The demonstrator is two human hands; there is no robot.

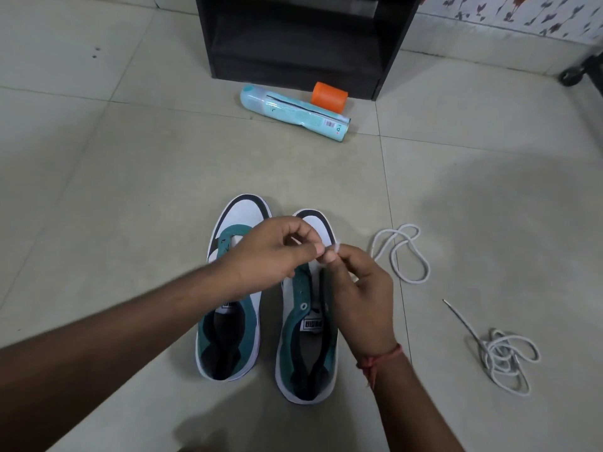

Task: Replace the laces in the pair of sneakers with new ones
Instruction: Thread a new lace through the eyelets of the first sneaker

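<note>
Two bare forearms, seen from the person's own head, enter from the lower edge, with no sleeves in view on either arm. The right hand [355, 288] carries the only adornment: a thin red-orange thread band [380, 358] wound around the wrist, knotted on the near side, with a short loose end hanging below the knot. The left hand [267, 252] and its wrist are unadorned, with no ring, watch or bracelet showing. Fingernails are trimmed short and unpainted on the fingers [321, 247] that show them.
</note>
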